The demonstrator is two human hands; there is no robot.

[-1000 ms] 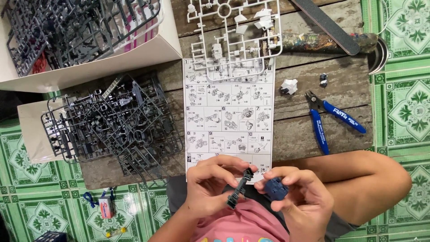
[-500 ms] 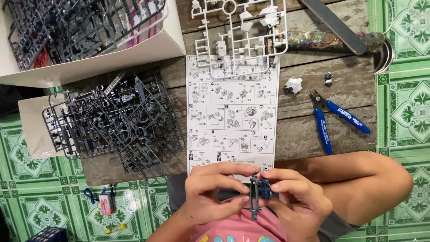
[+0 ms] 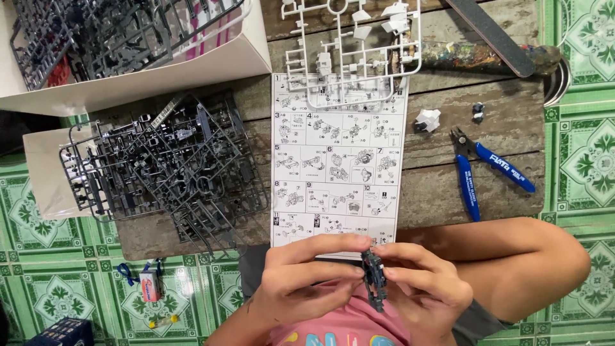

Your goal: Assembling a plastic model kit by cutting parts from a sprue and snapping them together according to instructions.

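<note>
A: Status on the hands?

B: Both at 6 o'clock of the frame, close together. Left hand is curled, fingertips pinched on a small dark model part. Right hand grips the same part from the other side. The part stands roughly upright between them, off the counter, just below the sheet's lower edge.

A: What is above them?

B: The instruction sheet, at 12 o'clock from the hands, lies flat on the wooden counter. A white parts frame overlaps its top edge.

A: Left side?

B: A pile of dark grey parts frames at 10 o'clock from the hands, lying on the counter. An open white box holding more dark frames sits further up, at 11 o'clock.

A: Right side?

B: Blue-handled nippers at 2 o'clock, well apart from the hands. A small white piece and a small dark piece lie just above the nippers. A long grey file lies tilted at the top edge, at 1 o'clock.

A: Floor?

B: Green patterned tile floor. A small item on a blue cord lies on it at 9 o'clock from the hands.
</note>
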